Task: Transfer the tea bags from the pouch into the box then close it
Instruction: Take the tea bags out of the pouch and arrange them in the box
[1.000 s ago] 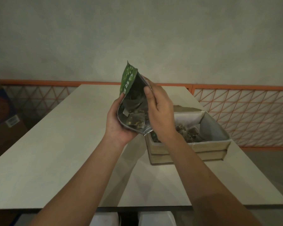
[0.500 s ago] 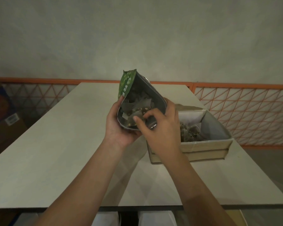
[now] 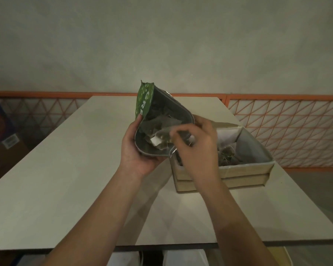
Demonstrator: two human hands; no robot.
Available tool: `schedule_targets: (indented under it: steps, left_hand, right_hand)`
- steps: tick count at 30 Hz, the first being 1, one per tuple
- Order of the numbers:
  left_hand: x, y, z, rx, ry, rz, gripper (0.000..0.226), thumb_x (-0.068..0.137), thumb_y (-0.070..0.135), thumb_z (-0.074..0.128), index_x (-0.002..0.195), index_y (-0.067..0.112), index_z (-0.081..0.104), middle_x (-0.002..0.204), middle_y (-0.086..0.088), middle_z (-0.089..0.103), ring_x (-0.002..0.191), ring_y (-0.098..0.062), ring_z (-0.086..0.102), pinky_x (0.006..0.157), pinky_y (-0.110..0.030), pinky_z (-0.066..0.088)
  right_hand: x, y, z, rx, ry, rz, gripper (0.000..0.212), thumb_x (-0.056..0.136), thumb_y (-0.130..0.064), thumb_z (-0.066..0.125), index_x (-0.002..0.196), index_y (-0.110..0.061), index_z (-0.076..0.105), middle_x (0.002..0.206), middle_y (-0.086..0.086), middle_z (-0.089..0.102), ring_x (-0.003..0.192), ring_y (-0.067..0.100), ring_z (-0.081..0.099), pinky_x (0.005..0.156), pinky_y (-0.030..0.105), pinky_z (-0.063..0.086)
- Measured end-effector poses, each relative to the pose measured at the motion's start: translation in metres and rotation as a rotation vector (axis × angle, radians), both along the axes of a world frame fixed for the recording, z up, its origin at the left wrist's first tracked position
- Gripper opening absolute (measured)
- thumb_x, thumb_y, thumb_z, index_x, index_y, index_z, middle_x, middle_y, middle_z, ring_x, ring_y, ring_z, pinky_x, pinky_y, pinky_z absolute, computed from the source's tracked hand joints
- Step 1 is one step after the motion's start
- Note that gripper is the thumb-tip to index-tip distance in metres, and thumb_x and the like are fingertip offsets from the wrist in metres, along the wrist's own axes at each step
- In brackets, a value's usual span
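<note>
A pale rectangular surface (image 3: 56,169) is seen running away toward a plain grey wall (image 3: 161,45); an orange lattice railing (image 3: 286,127) is seen behind the far edge and along the right side; a cardboard carton (image 3: 2,143) is noted on the floor to the left. The left half of the surface and the near strip in front of the box are seen bare; the box (image 3: 227,174) is placed near the right edge, lid flap raised at the back, tea bags (image 3: 227,154) lying loose inside. The green pouch (image 3: 144,104) is held raised above the surface, just left of the box, mouth opened toward the camera, more tea bags visible in its foil interior. The left hand (image 3: 138,150) is cupped under the pouch from the left, fingers and thumb wrapped round its lower part. The right hand (image 3: 196,146) is positioned at the pouch mouth, above the near-left corner of the box; its fingers are curled and a translucent tea bag (image 3: 164,135) is pinched between thumb and forefinger, blurred; both forearms are extended forward from the bottom of the view.
</note>
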State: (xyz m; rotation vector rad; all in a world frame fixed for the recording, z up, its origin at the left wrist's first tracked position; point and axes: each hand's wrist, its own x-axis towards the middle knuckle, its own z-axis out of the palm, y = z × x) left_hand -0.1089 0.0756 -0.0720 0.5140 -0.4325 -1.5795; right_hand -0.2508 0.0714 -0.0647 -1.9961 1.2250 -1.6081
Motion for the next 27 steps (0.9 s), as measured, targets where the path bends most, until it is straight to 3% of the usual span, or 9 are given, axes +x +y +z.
schedule_targets:
  steps: [2, 4, 9, 13, 15, 17, 21, 24, 27]
  left_hand:
    - [-0.001, -0.002, -0.001, 0.0, 0.003, -0.005, 0.056, 0.091, 0.055, 0.055, 0.129, 0.016, 0.069, 0.134, -0.014, 0.064, 0.11, -0.035, 0.066, 0.088, -0.042, 0.057]
    - [-0.002, -0.003, -0.002, -0.001, 0.007, -0.003, 0.054, 0.092, 0.055, 0.054, 0.126, 0.017, 0.07, 0.132, -0.016, 0.065, 0.109, -0.037, 0.067, 0.087, -0.043, 0.058]
    - [-0.002, -0.005, -0.003, 0.012, -0.003, 0.015, 0.053, 0.089, 0.055, 0.057, 0.126, 0.02, 0.071, 0.131, -0.015, 0.066, 0.112, -0.036, 0.066, 0.092, -0.043, 0.054]
    - [-0.003, -0.005, -0.001, 0.013, 0.028, 0.014, 0.051, 0.089, 0.054, 0.058, 0.126, 0.022, 0.071, 0.132, -0.014, 0.066, 0.113, -0.036, 0.065, 0.088, -0.042, 0.057]
    - [-0.004, -0.004, 0.0, 0.0, 0.053, 0.0, 0.051, 0.09, 0.053, 0.057, 0.13, 0.022, 0.068, 0.135, -0.014, 0.064, 0.124, -0.035, 0.06, 0.09, -0.043, 0.057]
    - [-0.005, -0.003, -0.001, -0.011, 0.073, -0.015, 0.051, 0.092, 0.052, 0.055, 0.131, 0.022, 0.068, 0.137, -0.013, 0.063, 0.127, -0.034, 0.057, 0.09, -0.043, 0.057]
    - [-0.006, -0.003, -0.001, -0.015, 0.09, -0.016, 0.05, 0.093, 0.051, 0.055, 0.131, 0.021, 0.067, 0.136, -0.012, 0.063, 0.127, -0.033, 0.057, 0.092, -0.046, 0.056]
    - [-0.006, -0.003, -0.001, -0.026, 0.069, -0.022, 0.053, 0.092, 0.052, 0.054, 0.135, 0.023, 0.064, 0.138, -0.011, 0.062, 0.121, -0.034, 0.062, 0.088, -0.043, 0.058]
    - [-0.005, -0.003, -0.001, -0.019, 0.058, -0.025, 0.052, 0.093, 0.053, 0.052, 0.133, 0.023, 0.065, 0.14, -0.011, 0.061, 0.118, -0.035, 0.061, 0.087, -0.041, 0.057]
  right_hand:
    - [-0.01, 0.0, 0.009, 0.081, -0.136, 0.075, 0.008, 0.084, -0.02, 0.074, 0.086, -0.027, 0.073, 0.123, -0.003, 0.053, 0.124, 0.012, 0.046, 0.102, 0.026, 0.04]
    - [-0.018, 0.001, 0.016, 0.127, -0.198, 0.093, 0.003, 0.085, -0.022, 0.073, 0.087, -0.025, 0.072, 0.119, -0.008, 0.054, 0.12, 0.003, 0.047, 0.1, 0.021, 0.041]
    - [-0.03, 0.003, 0.027, 0.076, -0.439, 0.124, 0.008, 0.092, -0.022, 0.066, 0.093, -0.016, 0.062, 0.1, 0.0, 0.067, 0.096, 0.011, 0.064, 0.084, 0.025, 0.053]
    - [-0.044, 0.001, 0.028, 0.012, -0.62, 0.161, 0.013, 0.094, -0.015, 0.063, 0.093, -0.022, 0.052, 0.097, 0.012, 0.063, 0.092, 0.029, 0.064, 0.079, 0.039, 0.054]
    - [-0.052, -0.005, 0.022, 0.085, -0.536, 0.077, 0.017, 0.092, -0.013, 0.065, 0.096, -0.023, 0.051, 0.093, 0.001, 0.061, 0.083, 0.021, 0.062, 0.072, 0.032, 0.053]
    - [-0.06, -0.011, 0.012, 0.2, -0.294, 0.002, 0.019, 0.09, -0.016, 0.068, 0.098, -0.026, 0.054, 0.091, -0.011, 0.06, 0.077, 0.008, 0.061, 0.064, 0.023, 0.048]
    - [-0.063, -0.008, 0.0, 0.271, 0.005, 0.052, 0.011, 0.087, -0.018, 0.071, 0.086, -0.027, 0.063, 0.08, -0.015, 0.063, 0.072, -0.011, 0.056, 0.058, 0.005, 0.041]
    - [-0.061, -0.004, -0.005, 0.308, 0.085, 0.059, 0.01, 0.083, -0.033, 0.075, 0.081, -0.029, 0.066, 0.075, -0.014, 0.068, 0.07, -0.005, 0.06, 0.06, 0.009, 0.045]
    - [-0.06, -0.003, -0.011, 0.367, 0.219, 0.046, 0.01, 0.082, -0.039, 0.075, 0.087, -0.034, 0.069, 0.084, -0.017, 0.069, 0.079, -0.003, 0.061, 0.071, 0.025, 0.054]
